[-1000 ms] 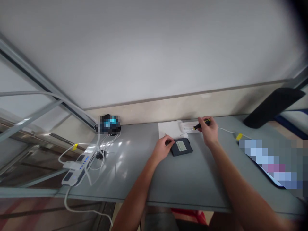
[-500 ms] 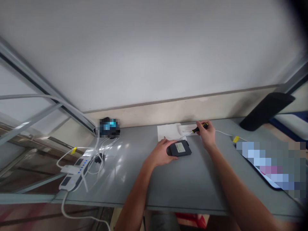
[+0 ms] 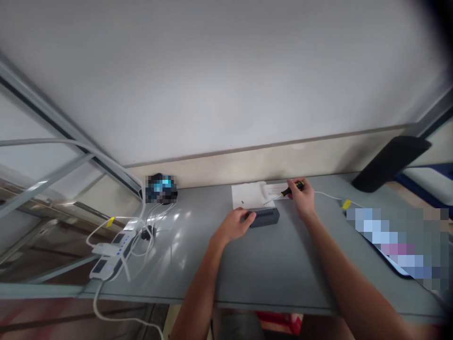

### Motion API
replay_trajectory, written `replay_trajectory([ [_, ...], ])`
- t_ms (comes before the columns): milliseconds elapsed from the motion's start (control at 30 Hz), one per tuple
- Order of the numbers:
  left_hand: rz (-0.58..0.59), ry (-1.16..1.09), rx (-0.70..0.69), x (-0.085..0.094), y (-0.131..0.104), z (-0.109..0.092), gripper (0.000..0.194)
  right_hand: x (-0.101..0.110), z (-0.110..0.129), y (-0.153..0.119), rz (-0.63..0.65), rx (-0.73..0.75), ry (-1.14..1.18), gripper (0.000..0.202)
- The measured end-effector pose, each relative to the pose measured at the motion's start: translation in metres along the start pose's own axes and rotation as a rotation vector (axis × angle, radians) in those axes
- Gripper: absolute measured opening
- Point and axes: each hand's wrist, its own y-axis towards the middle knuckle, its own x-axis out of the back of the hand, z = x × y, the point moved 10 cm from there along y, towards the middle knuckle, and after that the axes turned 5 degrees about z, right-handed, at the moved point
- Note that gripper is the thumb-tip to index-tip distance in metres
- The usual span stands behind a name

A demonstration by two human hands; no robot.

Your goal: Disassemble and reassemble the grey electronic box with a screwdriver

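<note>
My left hand (image 3: 238, 224) grips the left end of a dark grey box-shaped device (image 3: 265, 218), which stands on its edge with a row of vent slots facing up. My right hand (image 3: 301, 197) is closed around the black and yellow handle of a screwdriver (image 3: 290, 190). The screwdriver's thin shaft points down and left, its tip just beyond the device, over a sheet of white paper (image 3: 247, 193). Tiny dark specks, too small to name, lie on the paper. A white tray-like piece (image 3: 278, 190) sits on the paper's right side, partly behind the screwdriver.
On the left of the grey table (image 3: 198, 278) lies a white power strip (image 3: 113, 257) with tangled cables. Behind it is a blurred dark device (image 3: 161, 189). A black cylinder-like object (image 3: 391, 163) leans at the right, near a blurred tablet-like screen (image 3: 389, 245).
The device has been tipped from lying flat with its label up onto its edge, showing its slots. My left fingers have shifted on it. The screwdriver has moved slightly left.
</note>
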Motion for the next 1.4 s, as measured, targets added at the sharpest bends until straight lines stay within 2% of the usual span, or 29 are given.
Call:
replay_trajectory([
  [100,0.017,-0.022,-0.005,-0.001,-0.001,0.0,0.048,-0.007,0.0,-0.002,0.038,0.007,-0.009,0.046],
  [300,0.013,-0.088,-0.018,-0.001,0.0,0.001,0.045,-0.03,0.005,-0.009,0.23,0.084,-0.03,0.04],
  [467,-0.01,-0.168,0.011,0.001,0.0,0.006,0.045,-0.044,-0.001,-0.015,0.331,0.037,0.005,0.045],
  [600,-0.015,-0.148,-0.011,0.0,0.002,0.008,0.045,-0.051,0.0,-0.02,0.369,0.01,0.018,0.048],
  [667,-0.073,-0.103,-0.026,0.004,0.003,0.013,0.045,-0.054,0.002,-0.023,0.386,-0.003,0.007,0.048],
  [733,-0.194,-0.001,-0.015,0.015,0.004,0.021,0.043,-0.056,0.005,-0.026,0.407,-0.002,-0.02,0.049],
  [833,-0.4,0.222,0.076,0.034,0.0,0.038,0.029,-0.06,0.011,-0.029,0.423,0.022,-0.085,0.051],
  [967,-0.506,0.336,0.149,0.043,-0.006,0.053,0.025,-0.066,0.014,-0.034,0.447,0.042,-0.135,0.053],
  [1067,-0.486,0.365,0.157,0.037,-0.006,0.057,0.03,-0.071,0.01,-0.036,0.477,0.035,-0.146,0.053],
  [1233,-0.364,0.418,0.16,0.017,0.0,0.06,0.034,-0.07,0.009,-0.036,0.481,0.044,-0.147,0.05],
  [1400,-0.411,0.387,0.154,0.021,-0.001,0.059,0.034,-0.066,0.011,-0.034,0.459,0.013,-0.079,0.049],
])
